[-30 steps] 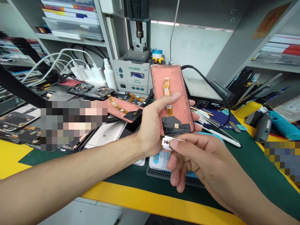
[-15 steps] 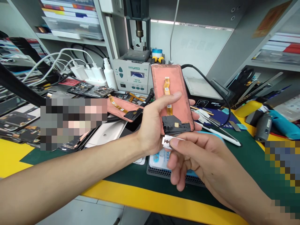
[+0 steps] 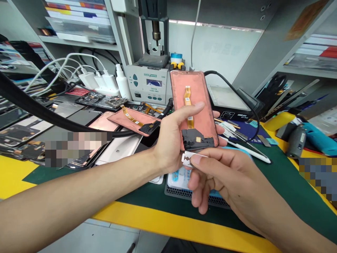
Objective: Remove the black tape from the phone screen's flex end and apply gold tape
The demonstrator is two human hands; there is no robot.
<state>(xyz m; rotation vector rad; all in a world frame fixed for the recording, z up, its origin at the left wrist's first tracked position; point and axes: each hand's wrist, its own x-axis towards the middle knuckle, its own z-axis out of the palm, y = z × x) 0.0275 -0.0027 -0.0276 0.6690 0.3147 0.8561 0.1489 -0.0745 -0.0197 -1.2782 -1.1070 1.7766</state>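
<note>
My left hand (image 3: 171, 140) grips a phone screen (image 3: 196, 91) from its left side, thumb lying across its copper-coloured back and fingertips showing past its right edge. An orange flex cable (image 3: 187, 101) runs down the middle of that back, with a black patch (image 3: 196, 138) at the lower end. Pinched between the thumb and fingers of my right hand (image 3: 221, 172) is a razor blade (image 3: 187, 159), held just under the screen's bottom edge. Whether the blade touches the edge I cannot tell. Another copper-backed phone screen (image 3: 134, 121) lies to the left, beyond my wrist.
Below my hands a blue and white pack (image 3: 181, 177) lies on a dark perforated tray (image 3: 179, 192). Behind stand a grey soldering station (image 3: 150, 84) and a white spray bottle (image 3: 122, 84). A black hose (image 3: 79, 128) crosses the left side. Tweezers (image 3: 252, 147) rest at right.
Both hands, the phone screen and the razor blade hold nearly the same position. The view has shifted very slightly.
</note>
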